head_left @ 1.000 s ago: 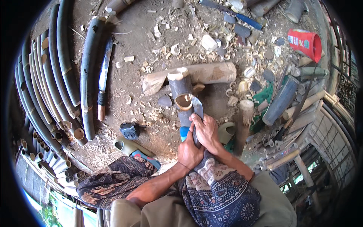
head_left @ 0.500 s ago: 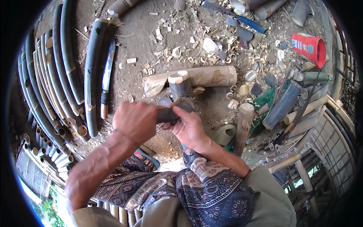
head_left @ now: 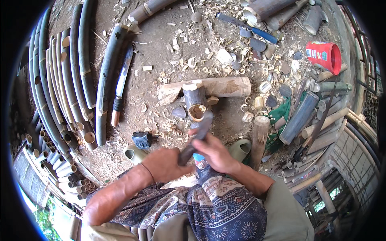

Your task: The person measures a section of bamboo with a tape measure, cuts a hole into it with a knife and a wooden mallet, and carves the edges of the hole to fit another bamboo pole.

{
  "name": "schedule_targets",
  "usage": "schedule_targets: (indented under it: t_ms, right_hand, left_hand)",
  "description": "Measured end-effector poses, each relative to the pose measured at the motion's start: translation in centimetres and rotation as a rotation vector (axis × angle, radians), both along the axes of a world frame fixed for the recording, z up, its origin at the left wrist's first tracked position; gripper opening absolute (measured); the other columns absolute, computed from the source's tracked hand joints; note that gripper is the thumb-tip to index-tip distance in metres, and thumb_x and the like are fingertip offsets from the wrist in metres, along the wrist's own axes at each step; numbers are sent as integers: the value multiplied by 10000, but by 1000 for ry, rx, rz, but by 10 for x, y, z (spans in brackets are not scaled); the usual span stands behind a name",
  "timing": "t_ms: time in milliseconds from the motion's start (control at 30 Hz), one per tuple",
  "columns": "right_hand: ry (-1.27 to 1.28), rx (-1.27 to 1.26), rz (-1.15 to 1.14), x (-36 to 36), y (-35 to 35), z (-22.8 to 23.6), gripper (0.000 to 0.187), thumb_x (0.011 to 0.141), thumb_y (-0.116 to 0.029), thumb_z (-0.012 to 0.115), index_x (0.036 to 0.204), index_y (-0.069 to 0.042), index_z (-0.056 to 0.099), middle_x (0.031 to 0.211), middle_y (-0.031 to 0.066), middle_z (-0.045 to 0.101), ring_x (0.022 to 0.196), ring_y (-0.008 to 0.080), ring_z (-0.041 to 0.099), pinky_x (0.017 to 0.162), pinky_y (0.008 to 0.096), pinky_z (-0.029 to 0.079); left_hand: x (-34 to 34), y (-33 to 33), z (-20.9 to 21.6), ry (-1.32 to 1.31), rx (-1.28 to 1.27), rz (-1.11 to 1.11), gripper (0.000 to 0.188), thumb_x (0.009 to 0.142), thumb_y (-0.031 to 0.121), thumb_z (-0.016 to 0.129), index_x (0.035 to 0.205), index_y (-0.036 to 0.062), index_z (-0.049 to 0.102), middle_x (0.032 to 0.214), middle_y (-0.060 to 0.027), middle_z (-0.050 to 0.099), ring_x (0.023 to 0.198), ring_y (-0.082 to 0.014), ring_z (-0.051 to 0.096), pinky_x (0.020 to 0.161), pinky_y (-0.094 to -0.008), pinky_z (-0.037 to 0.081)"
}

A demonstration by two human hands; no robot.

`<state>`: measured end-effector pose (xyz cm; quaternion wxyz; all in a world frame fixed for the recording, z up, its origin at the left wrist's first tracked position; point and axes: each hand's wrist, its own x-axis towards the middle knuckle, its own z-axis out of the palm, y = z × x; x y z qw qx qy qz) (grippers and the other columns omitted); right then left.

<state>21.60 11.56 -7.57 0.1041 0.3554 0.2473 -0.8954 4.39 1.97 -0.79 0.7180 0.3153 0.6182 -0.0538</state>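
While the lower middle of the frame is filled by a patterned cloth point(head_left: 227, 197) spread over the lap, a dark knife point(head_left: 204, 125) is gripped above it by both hands. Its lower end is enclosed by the left hand point(head_left: 163, 164); its middle is clasped between the thumb and fingers of the right hand point(head_left: 217, 153). Its upper end is blurred and is pointed toward a short bamboo tube point(head_left: 194, 96) at the centre, whose open mouth is turned down the frame; whether the two touch cannot be told. By the tube, a pale log point(head_left: 229, 86) is laid crosswise, and to the lower left a black tape measure point(head_left: 142, 139) is seen. The dirt floor point(head_left: 161, 118) is strewn with pale chips point(head_left: 191, 62), most thickly toward the upper right, where a red bucket point(head_left: 319, 54) is tipped over. At the left, bamboo poles point(head_left: 76, 72) are lined up, and cut tubes point(head_left: 66, 172) are stacked below them. The right side is bounded by a lattice wall point(head_left: 356, 156).

Half a second earlier, the knife was held nearly level; now it is slanted, the left hand has been lowered, and the tape measure is uncovered.
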Motion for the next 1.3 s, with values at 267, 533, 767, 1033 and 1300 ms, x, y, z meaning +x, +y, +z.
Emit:
schedule_targets:
  t_ms: [267, 533, 767, 1033, 1300]
  right_hand:
    - [-142, 1040, 853, 19, 62, 13, 400, 810, -212, 641, 1171, -64, 555, 811, 221, 659, 769, 425, 647, 696, 469, 516]
    - [-70, 1100, 1486, -64, 112, 26, 371, 786, -131, 608, 1152, -85, 566, 757, 213, 670, 693, 396, 661, 603, 474, 535]
    - [544, 1266, 2020, -164, 94, 31, 197, 740, -95, 649, 933, -65, 677, 688, 77, 689, 618, 219, 688, 514, 319, 516]
    - [-182, 1012, 1276, -52, 107, 36, 373, 802, -141, 594, 1163, -67, 540, 812, 256, 647, 771, 442, 635, 685, 503, 513]
    - [430, 1224, 1831, -140, 105, 32, 142, 778, -112, 622, 854, -9, 683, 719, 147, 681, 638, 299, 683, 509, 398, 521]
  left_hand:
    - [54, 41, -65, -357, -89, 1137, 632, 902, 545, 558, 962, -83, 589, 733, -128, 625, 618, -182, 602, 588, -314, 496]
    - [78, 53, -97, -412, -77, 1662, 267, 949, 192, 466, 917, -20, 626, 575, 2, 473, 474, -96, 426, 449, -257, 338]
    - [76, 34, -90, -1266, -37, 2490, 166, 950, 271, 524, 934, 122, 594, 721, 55, 574, 629, -96, 482, 660, -245, 426]
    - [59, 67, -78, -277, 48, 1362, 323, 921, 224, 480, 754, -10, 628, 661, -91, 634, 580, -163, 599, 533, -291, 434]
    - [83, 33, -102, -909, 43, 2292, 347, 950, 241, 466, 1174, -9, 552, 1063, -114, 635, 996, -218, 615, 880, -368, 488]
